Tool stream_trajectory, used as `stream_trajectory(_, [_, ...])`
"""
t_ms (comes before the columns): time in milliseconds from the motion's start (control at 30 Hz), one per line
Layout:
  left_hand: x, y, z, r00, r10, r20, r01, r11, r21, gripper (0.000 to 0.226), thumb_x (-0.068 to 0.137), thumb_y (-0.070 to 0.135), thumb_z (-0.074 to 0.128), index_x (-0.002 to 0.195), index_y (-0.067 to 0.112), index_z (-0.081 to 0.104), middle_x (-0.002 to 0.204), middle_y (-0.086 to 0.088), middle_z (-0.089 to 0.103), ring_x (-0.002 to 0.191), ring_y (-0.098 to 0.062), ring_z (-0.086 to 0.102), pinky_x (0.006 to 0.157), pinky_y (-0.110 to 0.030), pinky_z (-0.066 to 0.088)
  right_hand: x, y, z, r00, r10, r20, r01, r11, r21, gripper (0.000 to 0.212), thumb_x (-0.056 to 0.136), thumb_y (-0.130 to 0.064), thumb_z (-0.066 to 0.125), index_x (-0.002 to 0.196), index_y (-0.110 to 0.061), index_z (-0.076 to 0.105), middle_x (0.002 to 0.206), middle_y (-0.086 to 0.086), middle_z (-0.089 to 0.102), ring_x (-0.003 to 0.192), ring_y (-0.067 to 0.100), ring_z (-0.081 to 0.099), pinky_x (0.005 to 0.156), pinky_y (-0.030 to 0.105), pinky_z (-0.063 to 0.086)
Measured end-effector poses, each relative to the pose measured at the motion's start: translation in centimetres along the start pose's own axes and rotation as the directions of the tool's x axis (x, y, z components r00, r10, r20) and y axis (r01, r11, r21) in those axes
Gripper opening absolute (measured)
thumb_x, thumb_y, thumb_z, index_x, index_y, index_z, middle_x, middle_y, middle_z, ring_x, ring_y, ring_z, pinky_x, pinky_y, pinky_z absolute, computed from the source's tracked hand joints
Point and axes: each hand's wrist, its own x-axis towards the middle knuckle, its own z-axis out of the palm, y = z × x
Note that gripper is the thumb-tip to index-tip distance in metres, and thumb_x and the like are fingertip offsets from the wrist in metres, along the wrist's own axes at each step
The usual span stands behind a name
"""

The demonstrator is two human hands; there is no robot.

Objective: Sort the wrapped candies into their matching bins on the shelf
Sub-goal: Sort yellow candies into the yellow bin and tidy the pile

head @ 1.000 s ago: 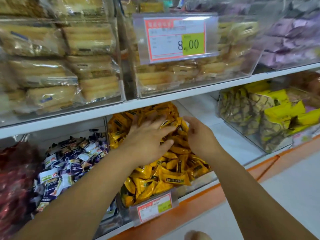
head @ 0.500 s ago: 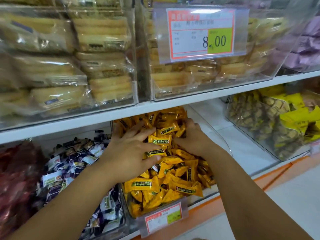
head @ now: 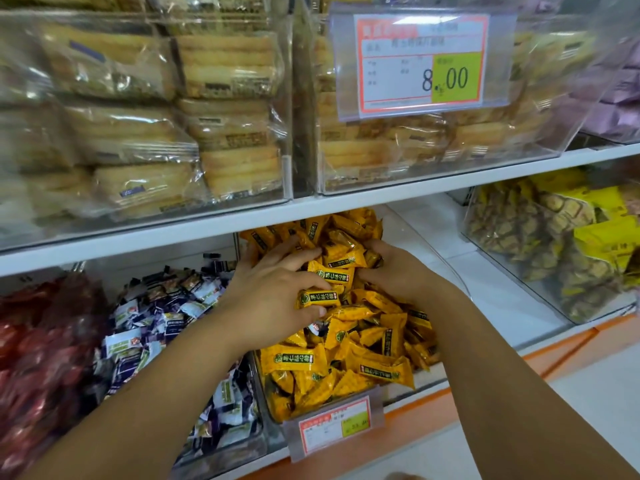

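We are sifting the yellow candies (head: 367, 358) in their bin (head: 264, 393): left hand (head: 273, 299) clasps several, right hand (head: 398, 273) buried, grip unclear; next, pull any strays

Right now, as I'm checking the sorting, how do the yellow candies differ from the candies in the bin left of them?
The yellow candies have orange-yellow wrappers with dark labels; the white-and-purple candies are white and dark purple. The left hand and right hand dig into the yellow candies, not the white-and-purple candies. Both are small wrapped sweets heaped side by side.
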Motion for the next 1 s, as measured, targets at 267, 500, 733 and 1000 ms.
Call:
stream_trajectory(267, [-0.6,0.0,-0.7,0.996,0.07,-0.055,-0.078,0.983,-0.164,0.019,0.088,0.037,0.063,0.09,0.055,0.057,0.153,0.03,0.013,0.144,-0.001,-0.01,0.115,-0.052,-0.012,-0.9,0.2,-0.3,0.999,-0.044,-0.008,0.045,0.981,0.188,0.044,0.082,-0.013,0.07,0.12,-0.03,0.056,0.108,-0.001,0.062,0.088,0.013,0.061,0.066,0.019,0.05])
stream_trajectory(500, [-1.4,-1.0,-1.0,0.984,0.073,0.161,-0.058,0.994,-0.097,0.028,0.084,0.045,0.062,0.108,0.057,0.057,0.156,0.023,0.001,0.142,-0.005,-0.022,0.112,-0.051,-0.02,-1.1,0.4,-0.2,0.999,-0.052,0.007,0.051,0.989,0.136,0.034,0.08,-0.018,0.074,0.112,-0.027,0.066,0.106,0.0,0.068,0.094,0.018,0.065,0.086,0.038,0.054])
stream_trajectory(733, [-1.2,-0.1,-0.8,0.997,0.054,0.048,-0.051,0.996,-0.069,0.019,0.088,0.045,0.061,0.106,0.045,0.065,0.156,0.016,0.017,0.146,-0.011,-0.003,0.118,-0.052,-0.002,-2.5,0.1,-0.4,0.983,-0.078,-0.164,0.108,0.977,0.181,0.026,0.082,-0.012,0.071,0.092,-0.034,0.062,0.086,-0.013,0.064,0.076,-0.001,0.058,0.054,0.006,0.042])
stream_trajectory(1000, [-3.4,0.3,-1.1,0.911,-0.256,-0.323,0.051,0.848,-0.528,0.017,0.094,0.035,0.054,0.107,0.036,0.065,0.101,0.024,0.06,0.079,0.01,0.056,0.066,-0.001,0.037,-4.9,-1.9,-1.9,0.944,-0.116,-0.31,0.205,0.94,0.272,0.022,0.083,-0.012,0.072,0.093,-0.031,0.067,0.088,-0.006,0.066,0.06,0.004,0.056,0.046,0.013,0.042])
